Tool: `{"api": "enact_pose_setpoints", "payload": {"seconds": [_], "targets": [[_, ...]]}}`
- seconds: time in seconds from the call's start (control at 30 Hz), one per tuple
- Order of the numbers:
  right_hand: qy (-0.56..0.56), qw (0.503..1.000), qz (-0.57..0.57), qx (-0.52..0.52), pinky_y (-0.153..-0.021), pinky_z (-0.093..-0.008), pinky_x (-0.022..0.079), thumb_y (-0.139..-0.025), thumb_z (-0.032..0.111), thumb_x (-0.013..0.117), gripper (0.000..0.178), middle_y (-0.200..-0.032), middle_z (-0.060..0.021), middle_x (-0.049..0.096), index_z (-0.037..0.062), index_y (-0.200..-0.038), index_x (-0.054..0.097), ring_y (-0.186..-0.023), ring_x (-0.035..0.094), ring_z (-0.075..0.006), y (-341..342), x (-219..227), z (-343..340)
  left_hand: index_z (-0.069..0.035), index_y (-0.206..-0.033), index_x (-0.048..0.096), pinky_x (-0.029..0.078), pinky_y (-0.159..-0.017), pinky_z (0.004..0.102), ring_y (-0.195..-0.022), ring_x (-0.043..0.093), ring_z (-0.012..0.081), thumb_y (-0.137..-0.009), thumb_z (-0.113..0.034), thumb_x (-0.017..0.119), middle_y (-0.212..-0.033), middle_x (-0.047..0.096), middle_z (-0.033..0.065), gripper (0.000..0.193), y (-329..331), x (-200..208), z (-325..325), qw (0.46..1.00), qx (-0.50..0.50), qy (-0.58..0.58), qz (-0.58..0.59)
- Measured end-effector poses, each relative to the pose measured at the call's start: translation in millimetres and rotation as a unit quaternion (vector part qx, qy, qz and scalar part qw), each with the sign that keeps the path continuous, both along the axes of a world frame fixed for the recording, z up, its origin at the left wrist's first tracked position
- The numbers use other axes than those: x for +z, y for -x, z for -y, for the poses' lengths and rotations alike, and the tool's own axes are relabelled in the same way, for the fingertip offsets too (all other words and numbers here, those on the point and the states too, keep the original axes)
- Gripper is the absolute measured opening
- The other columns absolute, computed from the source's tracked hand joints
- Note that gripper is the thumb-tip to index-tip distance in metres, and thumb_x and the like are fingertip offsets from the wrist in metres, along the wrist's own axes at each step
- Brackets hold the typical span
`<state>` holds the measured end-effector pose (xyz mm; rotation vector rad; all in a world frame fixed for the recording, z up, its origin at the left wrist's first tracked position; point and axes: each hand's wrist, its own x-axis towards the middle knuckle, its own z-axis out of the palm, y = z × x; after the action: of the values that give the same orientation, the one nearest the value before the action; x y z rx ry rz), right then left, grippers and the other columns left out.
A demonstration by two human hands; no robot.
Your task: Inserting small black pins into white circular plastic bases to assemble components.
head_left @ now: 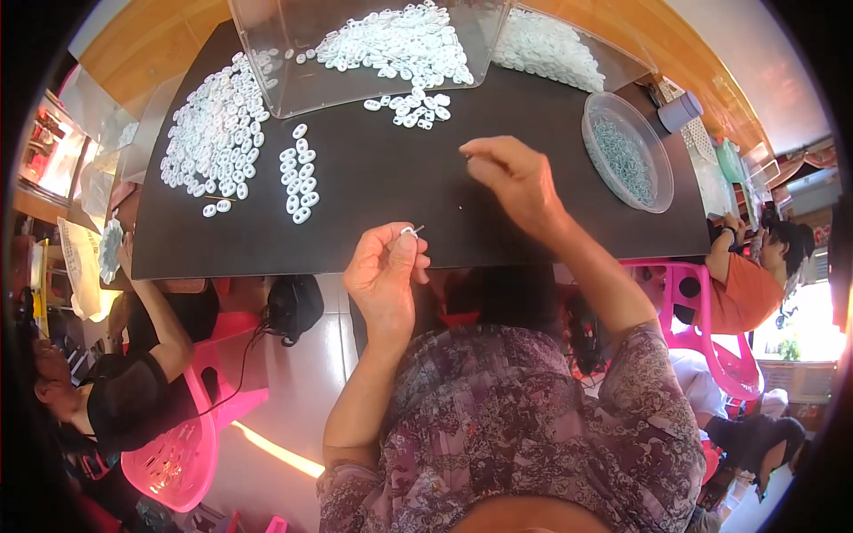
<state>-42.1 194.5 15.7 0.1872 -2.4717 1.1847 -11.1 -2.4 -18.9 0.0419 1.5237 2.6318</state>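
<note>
My left hand (384,275) is closed at the table's near edge. Between its thumb and fingers it pinches a small white oval piece (408,232), and a thin metal pin (419,229) sticks out beside it. Higher and to the right, my right hand (518,178) hovers over the table with thumb and forefinger pressed together. A tiny dark bit shows at those fingertips, too small to name. Left of my hands stand two short columns of white two-holed oval pieces (299,174) on the dark table (373,169).
A large heap of oval pieces (213,129) covers the table's left. A clear bin (355,98) at the back spills more pieces (416,109). A round clear tub (660,173) of small metal pins stands right. People sit on both sides, near pink chairs (213,417).
</note>
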Motion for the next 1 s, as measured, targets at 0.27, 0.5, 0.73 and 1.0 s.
{"api": "enact_pose_setpoints", "payload": {"seconds": [0.27,0.5,0.73,1.0], "targets": [[-0.125,0.991,-0.028,-0.046,-0.067,-0.0311,0.045,-0.078,0.006,0.06,0.013,-0.079,-0.0095,0.062,0.0037,-0.09,0.065,-0.075,0.059,-0.0226,42.3,-4.7,-20.4,0.004,-0.091,0.059,0.045,-0.046,0.0225,-0.055,0.055,0.011,-0.088,-0.006,0.058,-0.074,0.062,0.0104,0.011,-0.9,6.4,-2.8,0.999,0.02,0.03,0.006],[-0.218,0.968,-0.114,-0.041,-0.069,-0.0362,0.045,-0.078,0.01,0.06,0.009,-0.077,-0.0089,0.061,0.0071,-0.084,0.066,-0.076,0.057,-0.0273,80.7,-17.3,-19.9,0.004,-0.091,0.059,0.045,-0.046,0.0222,-0.055,0.055,0.0105,-0.088,-0.007,0.059,-0.074,0.062,0.01,0.011,-0.3,6.3,-3.8,0.999,0.021,0.021,0.023],[-0.257,0.962,-0.054,-0.068,-0.067,-0.0443,0.044,-0.077,0.018,0.06,0.014,-0.072,-0.0162,0.06,0.005,-0.074,0.063,-0.076,0.057,-0.034,99.6,-21.6,-18.4,0.004,-0.091,0.059,0.046,-0.047,0.0223,-0.055,0.055,0.0106,-0.088,-0.006,0.058,-0.074,0.062,0.0096,0.011,-0.7,7.9,-2.3,0.999,0.016,0.013,0.028],[-0.277,0.957,0.041,-0.08,-0.069,-0.0416,0.045,-0.074,0.02,0.061,0.017,-0.074,-0.0143,0.062,0.003,-0.072,0.063,-0.078,0.059,-0.0316,108.6,-24.2,-19.5,0.004,-0.091,0.059,0.046,-0.047,0.0225,-0.056,0.055,0.0109,-0.088,-0.006,0.058,-0.075,0.062,0.0097,0.011,-0.8,7.1,-1.5,1.0,0.008,0.004,0.021]]}}
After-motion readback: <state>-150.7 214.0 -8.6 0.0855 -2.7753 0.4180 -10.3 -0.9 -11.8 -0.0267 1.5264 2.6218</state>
